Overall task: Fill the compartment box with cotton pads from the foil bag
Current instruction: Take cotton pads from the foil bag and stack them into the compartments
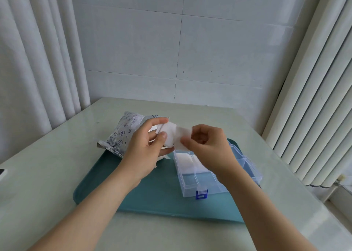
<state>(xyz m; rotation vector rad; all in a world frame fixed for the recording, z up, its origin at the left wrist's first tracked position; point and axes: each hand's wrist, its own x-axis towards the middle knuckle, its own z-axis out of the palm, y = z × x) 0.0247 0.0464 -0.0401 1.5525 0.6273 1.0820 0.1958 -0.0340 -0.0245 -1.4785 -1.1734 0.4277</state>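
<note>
Pale tabletop (57, 165) carries a teal tray (152, 199), bag (122, 134) and box (190, 186). Left grip (144, 149) pinches a pad stack (168, 132) beside the bag; right grip (207, 149) pinches one pad (183, 136) above the box.

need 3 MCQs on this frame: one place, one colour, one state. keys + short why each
1. Where does the clear plastic compartment box stand?
A. on the teal plastic tray
B. on the floor
C. on a chair

2. What colour is the latch on the box's front wall?
A. red
B. blue
C. yellow

3. What is the right hand doing?
A. lying flat, holding nothing
B. pinching a square white cotton pad
C. gripping the latch

Key:
1 A, teal tray surface shows to the left of the box, in front of it and behind it.
2 B, the latch is plainly blue against the clear plastic.
3 B, its thumb and fingers close on the pad's edge, above the box.
</note>
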